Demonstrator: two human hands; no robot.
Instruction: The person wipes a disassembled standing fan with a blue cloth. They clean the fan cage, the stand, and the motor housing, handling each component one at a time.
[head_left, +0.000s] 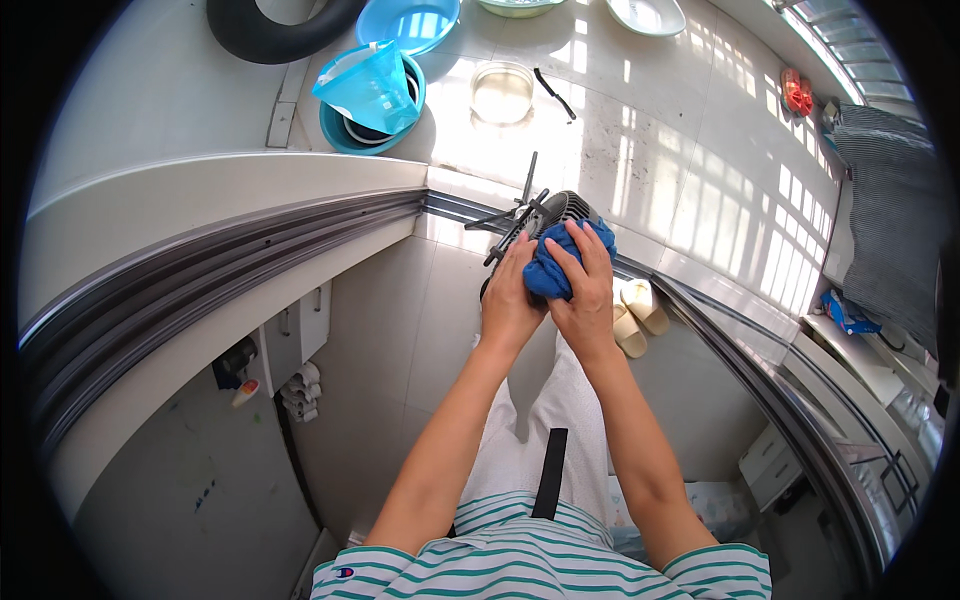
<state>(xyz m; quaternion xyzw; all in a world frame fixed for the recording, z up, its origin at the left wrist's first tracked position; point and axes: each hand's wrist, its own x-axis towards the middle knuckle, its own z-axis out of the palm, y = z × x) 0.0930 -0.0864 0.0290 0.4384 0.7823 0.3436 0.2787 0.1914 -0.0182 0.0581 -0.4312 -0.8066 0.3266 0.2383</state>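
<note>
A dark ribbed appliance housing (567, 205) with thin dark rods attached stands on the floor at the door track; what kind of appliance it is I cannot tell for sure. My right hand (587, 289) presses a bunched blue cloth (549, 271) onto its near side, fingers spread over the cloth. Against the other side of the appliance rests my left hand (513, 298), its fingertips near the rods. The palms and the part of the housing between them are hidden.
Beige slippers (643, 304) lie right of the appliance. Beyond the sliding-door track (480, 217) are a clear round basin (502, 94), a black strip (553, 94) and blue basins (367, 147). Door frames curve along both sides.
</note>
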